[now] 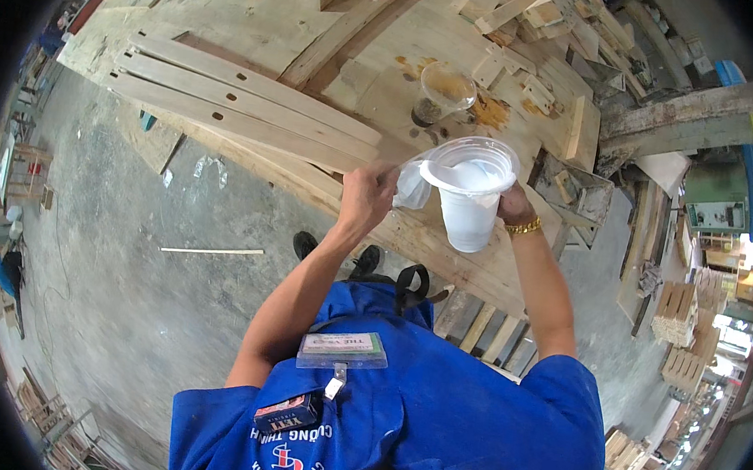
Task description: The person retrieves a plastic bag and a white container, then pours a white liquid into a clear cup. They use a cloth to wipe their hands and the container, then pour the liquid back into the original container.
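Note:
A white plastic cup [469, 215] with a wide rim is raised over the workbench's near edge, holding white stuff inside. My right hand [515, 206], with a gold bracelet at the wrist, grips its far right side; the cup hides most of those fingers. A crumpled translucent plastic piece [411, 187] hangs against the cup's left rim. My left hand [367, 201] is closed, its fingertips pinching that plastic at its left edge. Several pale wooden slats [254, 109] with oval slots lie side by side just beyond my left hand.
A clear plastic cup [448, 87] stands tilted among brown stains on the workbench [269, 18]. Wood offcuts [540, 24] pile up at the far right. A thin stick [212, 251] lies on the concrete floor to the left. Another person [9, 275] is at the far left.

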Tool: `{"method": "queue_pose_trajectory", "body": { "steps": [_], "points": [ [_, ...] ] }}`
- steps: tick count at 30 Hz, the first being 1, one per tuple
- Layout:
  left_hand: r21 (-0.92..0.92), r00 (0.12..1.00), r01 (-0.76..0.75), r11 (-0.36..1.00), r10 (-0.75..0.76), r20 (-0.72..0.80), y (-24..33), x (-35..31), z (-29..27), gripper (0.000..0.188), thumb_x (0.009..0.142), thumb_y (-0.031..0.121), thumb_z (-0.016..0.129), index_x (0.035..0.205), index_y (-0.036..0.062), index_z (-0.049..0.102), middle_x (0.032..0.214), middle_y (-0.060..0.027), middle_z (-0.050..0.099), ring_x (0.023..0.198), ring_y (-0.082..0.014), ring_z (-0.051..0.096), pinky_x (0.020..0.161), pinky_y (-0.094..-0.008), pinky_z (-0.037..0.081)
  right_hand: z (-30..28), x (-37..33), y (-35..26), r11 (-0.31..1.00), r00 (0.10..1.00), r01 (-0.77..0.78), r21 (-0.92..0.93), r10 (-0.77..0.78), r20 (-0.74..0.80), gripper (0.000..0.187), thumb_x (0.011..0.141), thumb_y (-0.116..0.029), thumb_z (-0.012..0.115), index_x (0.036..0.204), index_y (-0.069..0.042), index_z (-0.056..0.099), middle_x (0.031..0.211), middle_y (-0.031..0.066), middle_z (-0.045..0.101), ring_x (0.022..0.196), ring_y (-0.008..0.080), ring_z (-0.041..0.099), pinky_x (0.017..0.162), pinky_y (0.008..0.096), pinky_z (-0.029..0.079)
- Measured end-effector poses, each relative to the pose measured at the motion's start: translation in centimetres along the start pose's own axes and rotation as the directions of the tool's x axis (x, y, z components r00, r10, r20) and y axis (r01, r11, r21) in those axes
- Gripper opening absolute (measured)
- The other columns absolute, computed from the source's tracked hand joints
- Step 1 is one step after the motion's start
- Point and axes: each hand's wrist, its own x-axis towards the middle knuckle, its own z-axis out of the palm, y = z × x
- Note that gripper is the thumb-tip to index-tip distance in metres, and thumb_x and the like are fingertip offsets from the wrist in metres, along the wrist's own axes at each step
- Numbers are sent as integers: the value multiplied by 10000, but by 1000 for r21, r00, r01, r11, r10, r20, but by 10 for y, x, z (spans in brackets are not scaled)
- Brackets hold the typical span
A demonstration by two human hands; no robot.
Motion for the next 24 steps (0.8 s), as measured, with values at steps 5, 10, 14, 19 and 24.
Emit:
{"method": "queue_pose_trajectory", "body": {
  "steps": [5, 10, 14, 19, 24],
  "points": [
    [-17, 999, 23, 1000, -23, -26, -3, 6, -4, 211, 860, 138, 525, 915, -39, 627, 597, -87, 589, 454, -129, 549, 455, -273, 441, -15, 8, 17, 982, 997, -58, 181, 50, 53, 663, 782, -370, 647, 1291, -32, 388, 1255, 120, 495, 1157, 238, 476, 969, 391, 401],
    [-21, 1000, 13, 1000, -13, -11, -4, 11, -7, 211, 862, 140, 522, 925, -36, 621, 594, -91, 589, 458, -132, 553, 458, -275, 441, -13, 11, 34, 991, 991, -73, 111, 85, -105, 824, 763, -648, 416, 1245, 21, 420, 1147, 220, 532, 865, 303, 595, 704, 386, 497],
    [-24, 999, 16, 1000, -17, -36, -7, 7, -8, 204, 862, 136, 522, 919, -35, 618, 600, -95, 589, 459, -132, 550, 456, -276, 438, 45, 18, 5, 988, 995, -104, 116, 104, 4, 935, 706, -747, 393, 1212, 39, 442, 1055, 236, 556, 721, 311, 613, 547, 366, 502],
    [-35, 1000, 5, 999, -6, -24, -5, 9, -9, 207, 868, 141, 515, 926, -29, 618, 598, -99, 586, 460, -139, 550, 458, -282, 437, 61, 17, -1, 982, 991, -122, 143, 127, -30, 975, 687, -783, 385, 1226, 28, 429, 1022, 217, 556, 714, 309, 610, 533, 364, 498],
    [-3, 1000, -11, 1000, 11, -28, -8, 8, -8, 219, 870, 159, 514, 933, -24, 617, 599, -101, 582, 459, -150, 553, 461, -287, 439, 58, 13, 1, 979, 990, -135, 151, 138, -11, 971, 704, -790, 354, 1241, 17, 416, 1044, 215, 548, 735, 306, 610, 536, 358, 502]
  ]
}}
